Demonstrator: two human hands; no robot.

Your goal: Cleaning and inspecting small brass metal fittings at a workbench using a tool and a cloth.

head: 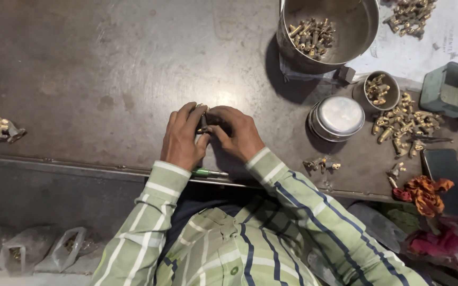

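Note:
My left hand [182, 136] and my right hand [237, 132] meet over the dark metal worktable [107, 69], fingertips together. Between them they pinch a small brass fitting [203, 125], mostly hidden by the fingers. A green-handled tool [208, 172] lies on the table's front edge just below my left wrist. A few loose brass parts [322, 164] rest to the right of my right forearm.
A large steel bowl [345, 50] holding brass fittings stands at the back right, with a small steel cup [381, 91] and a lidded steel tin [337, 117] near it. A heap of brass fittings [406, 124], a dark phone [446, 177], an orange cloth [424, 193] and a brass piece [3, 130] at far left.

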